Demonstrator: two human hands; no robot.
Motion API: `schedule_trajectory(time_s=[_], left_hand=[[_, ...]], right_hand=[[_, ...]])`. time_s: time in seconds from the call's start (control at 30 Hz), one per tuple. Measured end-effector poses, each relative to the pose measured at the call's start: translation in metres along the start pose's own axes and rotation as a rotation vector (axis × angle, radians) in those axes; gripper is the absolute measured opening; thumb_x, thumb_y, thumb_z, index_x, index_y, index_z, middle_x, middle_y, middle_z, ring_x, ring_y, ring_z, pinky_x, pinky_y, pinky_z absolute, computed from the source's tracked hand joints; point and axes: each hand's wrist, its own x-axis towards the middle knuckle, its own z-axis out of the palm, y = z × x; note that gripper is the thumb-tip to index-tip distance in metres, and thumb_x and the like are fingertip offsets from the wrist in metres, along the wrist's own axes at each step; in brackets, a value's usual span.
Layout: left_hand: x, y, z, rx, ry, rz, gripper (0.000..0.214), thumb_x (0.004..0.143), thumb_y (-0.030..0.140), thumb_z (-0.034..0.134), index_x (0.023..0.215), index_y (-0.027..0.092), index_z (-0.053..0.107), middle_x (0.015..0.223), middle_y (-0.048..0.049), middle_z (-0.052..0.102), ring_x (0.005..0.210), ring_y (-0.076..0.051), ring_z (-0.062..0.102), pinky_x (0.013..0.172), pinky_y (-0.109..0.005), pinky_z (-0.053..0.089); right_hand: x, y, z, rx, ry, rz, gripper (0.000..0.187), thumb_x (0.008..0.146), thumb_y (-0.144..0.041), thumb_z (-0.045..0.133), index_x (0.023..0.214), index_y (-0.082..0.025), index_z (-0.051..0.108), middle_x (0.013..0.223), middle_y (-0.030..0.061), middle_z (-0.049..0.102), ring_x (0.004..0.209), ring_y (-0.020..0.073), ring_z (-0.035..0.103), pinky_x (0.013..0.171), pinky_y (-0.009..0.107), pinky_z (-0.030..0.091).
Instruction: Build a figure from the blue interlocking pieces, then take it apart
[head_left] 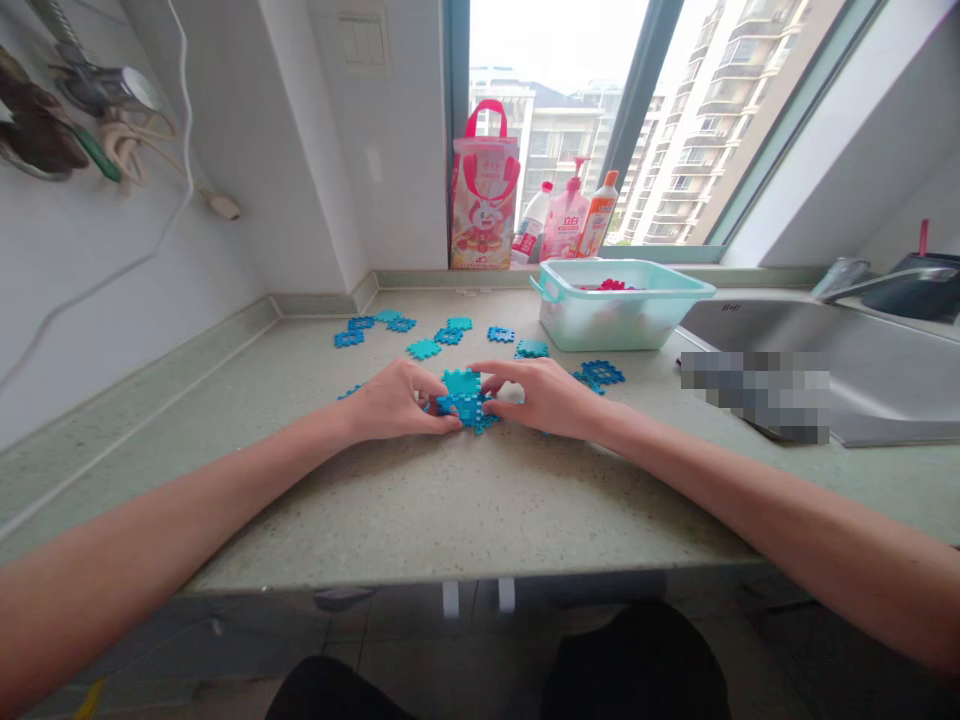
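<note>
Bare forearms (247, 500) extend over the desk (450, 510), a toothed blue block (460, 386) between the hands
Left hand (397, 400) pinches its left side, right hand (551, 395) its right; loose pieces (424, 349) lie beyond, some near a pale-green tub (600, 328)

Kitchen is being seen: speckled countertop (465, 510) is being flanked right by sink (892, 370) and faucet (840, 280), soap bottles (566, 222) far.
</note>
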Motion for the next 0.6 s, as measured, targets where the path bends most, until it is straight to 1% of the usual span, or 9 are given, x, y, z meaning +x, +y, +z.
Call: schedule_trajectory(time_s=[0.1,0.2,0.3,0.4,0.47,0.53,0.6], left_hand=[[0.0,0.002,-0.001,0.039,0.005,-0.007,0.038,0.088,0.042,0.079,0.061,0.016,0.072,0.055,0.0032,0.053,0.054,-0.009,0.043,0.051,-0.025,0.031],[0.0,0.004,-0.002,0.049,-0.022,-0.014,0.041,0.089,0.043,0.078,0.059,0.016,0.068,0.053,0.0043,0.049,0.052,-0.009,0.039,0.049,-0.025,0.025],[0.0,0.004,-0.002,0.054,-0.032,-0.026,0.042,0.088,0.044,0.078,0.058,0.016,0.066,0.052,0.0045,0.049,0.052,-0.009,0.039,0.048,-0.025,0.023],[0.0,0.005,-0.001,0.037,-0.028,-0.064,0.042,0.087,0.045,0.078,0.059,0.016,0.067,0.051,0.0049,0.048,0.051,-0.008,0.038,0.047,-0.024,0.022],[0.0,0.005,0.001,0.029,-0.028,-0.092,0.042,0.087,0.046,0.078,0.059,0.016,0.067,0.051,0.0053,0.046,0.05,-0.008,0.036,0.046,-0.024,0.021],[0.0,0.006,0.003,0.025,-0.024,-0.109,0.043,0.087,0.046,0.078,0.058,0.016,0.065,0.051,0.0056,0.044,0.05,-0.008,0.035,0.046,-0.024,0.02],[0.0,0.006,0.005,0.023,-0.01,-0.115,0.046,0.086,0.046,0.078,0.055,0.016,0.061,0.051,0.0057,0.043,0.051,-0.008,0.033,0.047,-0.024,0.02]], right_hand=[[0.0,0.0,0.002,0.024,-0.005,0.029,0.048,0.094,-0.028,0.072,0.142,-0.027,0.069,0.114,0.0035,0.084,0.105,0.0231,0.079,0.1,0.039,0.057],[0.002,-0.003,0.001,0.102,0.039,0.076,0.041,0.097,-0.036,0.069,0.137,-0.026,0.073,0.11,0.0047,0.084,0.096,0.0208,0.078,0.09,0.035,0.058],[0.01,-0.006,-0.002,0.142,0.083,0.094,0.031,0.099,-0.04,0.067,0.121,-0.023,0.08,0.099,0.0049,0.083,0.088,0.0186,0.076,0.08,0.031,0.056],[0.019,-0.008,-0.005,0.043,0.069,0.074,0.019,0.096,-0.034,0.07,0.098,-0.022,0.084,0.088,0.0034,0.08,0.078,0.0162,0.07,0.074,0.03,0.049],[0.023,-0.008,-0.006,-0.04,0.047,0.071,0.013,0.092,-0.028,0.072,0.09,-0.021,0.083,0.082,0.0025,0.077,0.074,0.015,0.065,0.072,0.029,0.044],[0.026,-0.009,-0.005,-0.081,0.031,0.08,0.011,0.089,-0.023,0.072,0.084,-0.02,0.081,0.076,0.0013,0.073,0.07,0.014,0.061,0.07,0.028,0.04],[0.028,-0.008,-0.002,-0.09,0.029,0.087,0.016,0.089,-0.021,0.069,0.075,-0.02,0.076,0.07,0.0002,0.069,0.068,0.0132,0.057,0.069,0.029,0.037]])
